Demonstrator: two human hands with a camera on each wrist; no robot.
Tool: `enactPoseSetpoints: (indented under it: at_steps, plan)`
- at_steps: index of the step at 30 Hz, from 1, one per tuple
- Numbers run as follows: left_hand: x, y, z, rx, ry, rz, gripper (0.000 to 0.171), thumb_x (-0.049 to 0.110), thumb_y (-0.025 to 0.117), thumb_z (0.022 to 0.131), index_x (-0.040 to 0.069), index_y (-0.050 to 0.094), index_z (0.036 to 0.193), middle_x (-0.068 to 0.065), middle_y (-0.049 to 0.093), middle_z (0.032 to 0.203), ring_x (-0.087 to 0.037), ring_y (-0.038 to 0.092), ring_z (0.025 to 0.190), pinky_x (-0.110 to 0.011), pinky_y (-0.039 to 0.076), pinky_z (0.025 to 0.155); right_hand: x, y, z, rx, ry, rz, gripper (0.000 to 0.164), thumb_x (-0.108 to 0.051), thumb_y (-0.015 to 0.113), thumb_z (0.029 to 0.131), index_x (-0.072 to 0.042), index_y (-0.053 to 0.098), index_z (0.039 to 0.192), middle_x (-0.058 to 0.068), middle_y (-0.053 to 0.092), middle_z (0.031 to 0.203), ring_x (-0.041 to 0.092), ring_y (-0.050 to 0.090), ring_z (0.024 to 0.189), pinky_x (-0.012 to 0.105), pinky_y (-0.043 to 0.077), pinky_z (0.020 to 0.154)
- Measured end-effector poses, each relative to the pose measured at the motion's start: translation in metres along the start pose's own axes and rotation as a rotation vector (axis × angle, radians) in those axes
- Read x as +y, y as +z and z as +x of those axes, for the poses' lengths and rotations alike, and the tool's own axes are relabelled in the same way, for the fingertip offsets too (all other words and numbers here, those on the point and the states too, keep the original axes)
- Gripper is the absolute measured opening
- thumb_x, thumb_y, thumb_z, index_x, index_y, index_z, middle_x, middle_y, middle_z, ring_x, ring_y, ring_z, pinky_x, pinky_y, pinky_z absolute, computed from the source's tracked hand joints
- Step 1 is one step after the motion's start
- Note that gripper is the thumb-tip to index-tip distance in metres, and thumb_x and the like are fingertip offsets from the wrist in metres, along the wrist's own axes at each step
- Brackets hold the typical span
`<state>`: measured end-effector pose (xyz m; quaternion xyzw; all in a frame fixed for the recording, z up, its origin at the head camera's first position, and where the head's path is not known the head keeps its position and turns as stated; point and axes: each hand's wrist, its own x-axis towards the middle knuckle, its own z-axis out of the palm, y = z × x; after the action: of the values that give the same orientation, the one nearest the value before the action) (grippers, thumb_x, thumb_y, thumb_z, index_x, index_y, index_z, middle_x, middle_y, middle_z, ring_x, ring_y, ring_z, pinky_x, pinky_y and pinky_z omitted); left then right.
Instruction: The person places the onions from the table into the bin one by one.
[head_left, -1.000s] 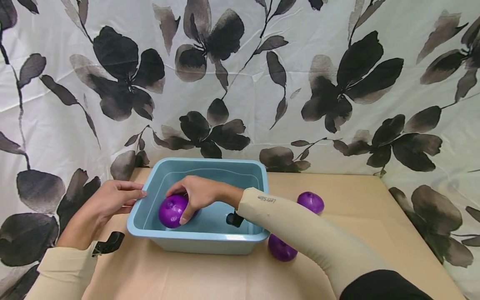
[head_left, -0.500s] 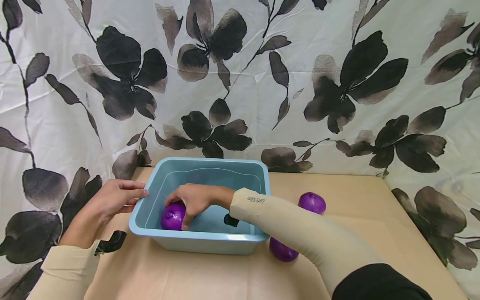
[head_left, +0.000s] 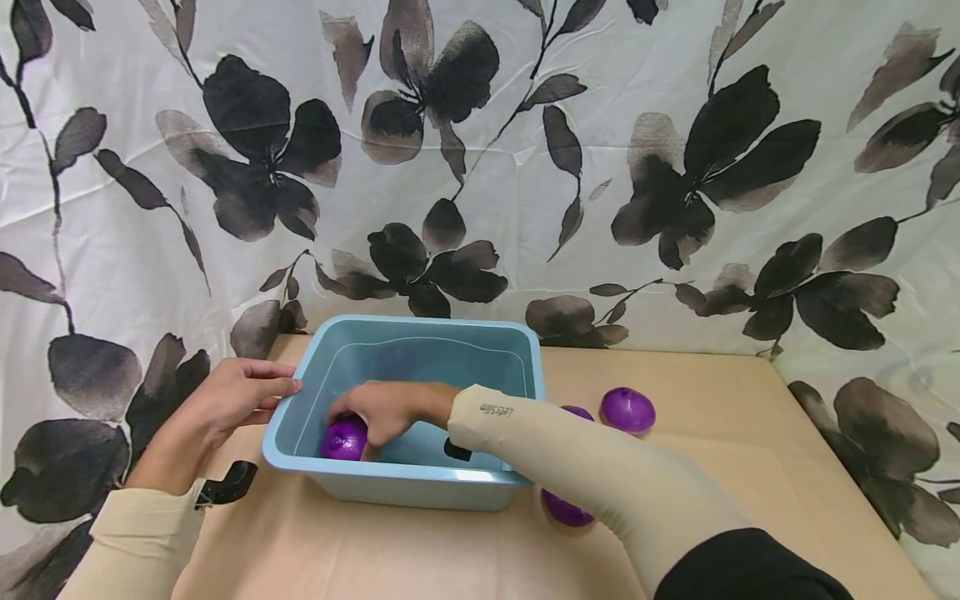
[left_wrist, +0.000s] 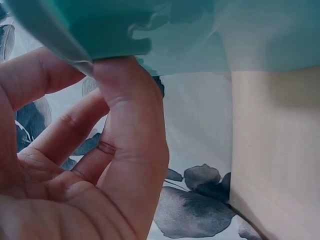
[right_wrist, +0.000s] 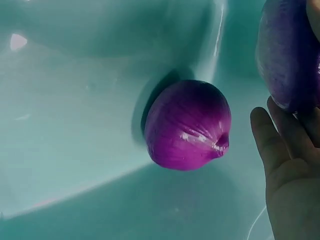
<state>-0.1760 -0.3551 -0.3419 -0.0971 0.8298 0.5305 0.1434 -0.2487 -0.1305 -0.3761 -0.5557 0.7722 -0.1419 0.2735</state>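
My left hand point(head_left: 228, 404) pinches the left rim of a light blue plastic tub point(head_left: 405, 472) between thumb and fingers. In the left wrist view the thumb presses against the tub wall point(left_wrist: 195, 45). Inside the tub, at its left end, my right hand point(head_left: 390, 410) grips a shiny purple onion point(head_left: 343, 440) from above. The right wrist view shows that held onion point(right_wrist: 286, 55) cut off by the frame edge, with fingers under and beside it. A second onion point(right_wrist: 187, 125) lies on the tub floor near a wall, apart from the hand; the head view hides it.
Right of the tub, one onion point(head_left: 627, 410) sits on the tan tabletop point(head_left: 720, 425). Another onion point(head_left: 567, 508) lies nearer me, and a third onion point(head_left: 577, 412) is mostly hidden by the right sleeve point(head_left: 585, 458). A floral cloth point(head_left: 525, 192) hangs behind the table.
My right hand has gone lower into the tub with the onion and slightly left. The edge of another onion now shows behind the right sleeve. The left hand keeps its grip on the rim.
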Motion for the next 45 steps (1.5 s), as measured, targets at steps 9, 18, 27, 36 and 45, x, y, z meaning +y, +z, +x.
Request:
enactPoseSetpoints:
  at_steps: [9,18,27,36,45]
  plan:
    - [0.002,0.002,0.0,0.008,-0.002,0.014,0.052,0.019,0.071,0.098,-0.013,0.058,0.138,0.009,0.073,0.086,-0.003,0.071,0.078,-0.027,0.064,0.072,0.0,0.006,0.005,-0.011,-0.025,-0.048,0.061,-0.017,0.082,0.086,-0.013,0.059,0.142,-0.001,0.066,0.131,0.009,0.059,0.111,0.014,0.049,0.093]
    - [0.002,0.005,-0.001,0.016,-0.002,0.015,0.051,0.019,0.07,0.099,-0.013,0.058,0.137,0.008,0.073,0.085,-0.002,0.07,0.077,-0.026,0.063,0.072,0.001,0.009,0.007,-0.016,-0.015,-0.051,0.061,-0.017,0.08,0.087,-0.014,0.057,0.144,-0.001,0.065,0.132,0.009,0.059,0.111,0.015,0.049,0.093]
    - [0.003,0.007,-0.002,0.024,0.003,0.025,0.051,0.018,0.07,0.098,-0.014,0.058,0.137,0.007,0.075,0.087,-0.003,0.072,0.078,-0.027,0.063,0.072,0.007,0.013,0.006,-0.047,-0.019,-0.077,0.064,-0.015,0.078,0.089,-0.014,0.054,0.148,0.001,0.063,0.142,0.013,0.059,0.12,0.017,0.048,0.102]
    - [0.005,0.007,-0.002,0.036,-0.005,0.064,0.056,0.019,0.071,0.098,-0.014,0.055,0.14,0.005,0.073,0.09,-0.004,0.071,0.08,-0.027,0.064,0.074,0.003,-0.004,-0.008,-0.037,0.083,-0.015,0.077,-0.028,0.084,0.088,-0.021,0.049,0.155,0.0,0.056,0.155,0.019,0.055,0.138,0.031,0.046,0.116]
    - [0.003,0.002,-0.003,0.031,0.001,0.074,0.056,0.019,0.07,0.098,-0.014,0.055,0.14,0.008,0.072,0.086,-0.003,0.07,0.077,-0.026,0.063,0.071,0.0,-0.039,-0.06,0.027,0.041,0.109,0.082,-0.028,0.086,0.085,-0.015,0.047,0.156,0.002,0.054,0.158,0.02,0.048,0.149,0.036,0.043,0.121]
